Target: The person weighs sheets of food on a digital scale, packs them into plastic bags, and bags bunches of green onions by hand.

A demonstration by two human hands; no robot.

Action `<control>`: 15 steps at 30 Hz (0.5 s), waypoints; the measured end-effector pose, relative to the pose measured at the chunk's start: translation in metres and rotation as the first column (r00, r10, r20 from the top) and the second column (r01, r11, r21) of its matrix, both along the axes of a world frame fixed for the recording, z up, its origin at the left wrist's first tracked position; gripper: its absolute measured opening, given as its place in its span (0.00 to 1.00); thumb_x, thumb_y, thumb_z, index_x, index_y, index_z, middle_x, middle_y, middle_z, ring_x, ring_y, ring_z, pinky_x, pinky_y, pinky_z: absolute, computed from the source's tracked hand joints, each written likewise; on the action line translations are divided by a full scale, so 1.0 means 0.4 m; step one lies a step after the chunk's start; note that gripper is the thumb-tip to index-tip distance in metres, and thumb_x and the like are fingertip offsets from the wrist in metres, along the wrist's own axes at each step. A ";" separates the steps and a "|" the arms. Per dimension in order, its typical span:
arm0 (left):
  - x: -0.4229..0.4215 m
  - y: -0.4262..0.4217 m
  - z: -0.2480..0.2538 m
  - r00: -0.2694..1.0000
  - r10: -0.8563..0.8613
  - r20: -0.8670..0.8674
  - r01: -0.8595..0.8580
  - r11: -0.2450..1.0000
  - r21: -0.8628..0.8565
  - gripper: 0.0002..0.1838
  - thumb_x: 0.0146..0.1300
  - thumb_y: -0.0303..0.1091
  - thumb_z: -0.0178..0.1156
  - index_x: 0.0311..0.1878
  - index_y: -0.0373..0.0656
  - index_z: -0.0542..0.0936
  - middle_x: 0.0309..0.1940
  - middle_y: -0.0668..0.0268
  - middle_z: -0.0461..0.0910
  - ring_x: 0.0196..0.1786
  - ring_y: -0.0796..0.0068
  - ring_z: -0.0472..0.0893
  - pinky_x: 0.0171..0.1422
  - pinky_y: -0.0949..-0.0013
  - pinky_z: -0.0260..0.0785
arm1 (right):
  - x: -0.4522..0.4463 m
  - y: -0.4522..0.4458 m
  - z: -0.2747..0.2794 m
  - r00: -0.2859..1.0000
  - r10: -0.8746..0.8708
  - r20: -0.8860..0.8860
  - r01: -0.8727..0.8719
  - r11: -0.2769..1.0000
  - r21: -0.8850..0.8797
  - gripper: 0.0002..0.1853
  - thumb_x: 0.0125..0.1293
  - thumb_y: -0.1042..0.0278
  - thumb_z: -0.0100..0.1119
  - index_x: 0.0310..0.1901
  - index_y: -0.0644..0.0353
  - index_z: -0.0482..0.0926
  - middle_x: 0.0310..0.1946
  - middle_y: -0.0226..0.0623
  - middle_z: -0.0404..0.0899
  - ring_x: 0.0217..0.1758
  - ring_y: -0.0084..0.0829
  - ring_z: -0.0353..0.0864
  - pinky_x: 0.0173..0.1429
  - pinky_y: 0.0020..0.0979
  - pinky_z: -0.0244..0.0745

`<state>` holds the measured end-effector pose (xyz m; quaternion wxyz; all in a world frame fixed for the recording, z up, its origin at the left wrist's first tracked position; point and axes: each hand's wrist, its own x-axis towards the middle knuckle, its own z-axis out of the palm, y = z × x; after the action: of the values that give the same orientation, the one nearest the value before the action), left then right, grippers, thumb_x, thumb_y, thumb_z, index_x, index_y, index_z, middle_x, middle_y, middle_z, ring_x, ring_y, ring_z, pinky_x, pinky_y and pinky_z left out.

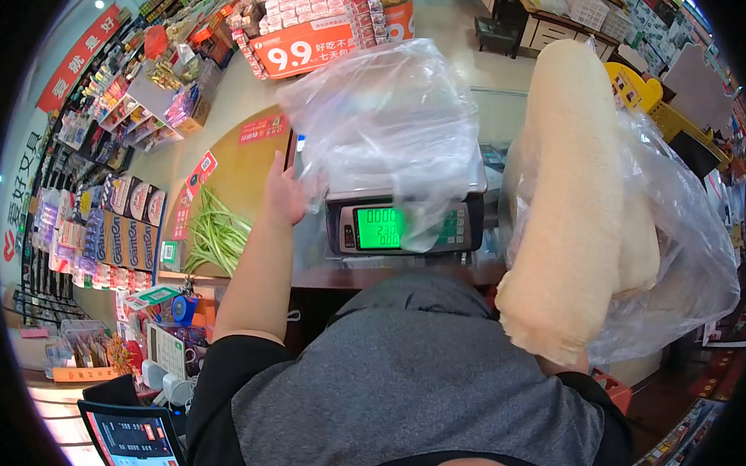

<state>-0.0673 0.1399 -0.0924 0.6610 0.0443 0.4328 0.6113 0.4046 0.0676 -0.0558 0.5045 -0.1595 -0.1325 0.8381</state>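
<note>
My left hand (288, 191) is at the left edge of a clear plastic bag (385, 109), its visible fingers stretched out. That bag drapes over a counter scale (418, 225) and covers part of its lit green display. On the right, a long, pale beige, spongy-looking piece (564, 185) of a kind I cannot make out rises in the foreground, with a second pale piece (636, 248) behind it. Another clear plastic bag (686, 263) surrounds them. Of my right hand (581, 364), only a bit shows below the long piece's lower end; its fingers are hidden.
Green vegetable stalks (215, 230) lie on the counter (239, 168) to the left. A computer screen (134, 443) stands at lower left. Beyond the counter are stocked shelves (143, 105) and an orange display stand (301, 51). A yellow chair (635, 84) is at right.
</note>
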 end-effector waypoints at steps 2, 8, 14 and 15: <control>0.030 -0.099 0.014 0.985 -0.049 -0.167 0.058 0.997 0.052 0.38 0.72 0.60 0.54 0.74 0.42 0.61 0.70 0.56 0.69 0.59 0.58 0.79 0.60 0.56 0.73 | -0.004 -0.021 0.002 1.000 -0.003 0.016 0.004 1.000 -0.020 0.38 0.68 0.52 0.57 0.73 0.67 0.61 0.69 0.55 0.70 0.69 0.54 0.73 0.74 0.52 0.69; 0.095 -0.191 -0.141 0.788 -0.012 -0.616 -0.028 0.998 -0.056 0.26 0.68 0.46 0.64 0.61 0.39 0.73 0.50 0.64 0.78 0.45 0.72 0.77 0.51 0.65 0.71 | -0.053 -0.096 0.024 0.999 -0.001 0.039 0.003 0.999 -0.039 0.38 0.68 0.52 0.57 0.74 0.66 0.61 0.69 0.55 0.69 0.69 0.54 0.73 0.74 0.52 0.69; 0.167 -0.139 0.047 0.810 0.132 -0.572 0.090 0.935 0.343 0.15 0.67 0.41 0.64 0.45 0.37 0.82 0.37 0.68 0.82 0.33 0.78 0.74 0.41 0.74 0.68 | -0.149 -0.170 0.033 0.997 0.053 -0.056 -0.059 0.991 -0.123 0.38 0.68 0.52 0.57 0.74 0.66 0.61 0.69 0.55 0.69 0.69 0.53 0.73 0.73 0.52 0.69; 0.180 -0.127 0.095 0.862 0.101 -0.497 0.133 0.900 0.415 0.14 0.68 0.40 0.63 0.46 0.37 0.83 0.38 0.68 0.83 0.32 0.79 0.73 0.40 0.74 0.67 | -0.165 -0.184 0.033 0.994 0.062 -0.085 -0.073 0.988 -0.136 0.38 0.68 0.51 0.57 0.74 0.66 0.61 0.69 0.55 0.69 0.69 0.53 0.73 0.73 0.52 0.69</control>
<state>0.0045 0.0893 -0.0545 0.5023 0.3533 0.4429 0.6532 0.3386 -0.0059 -0.0425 0.4685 -0.1557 -0.0588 0.8676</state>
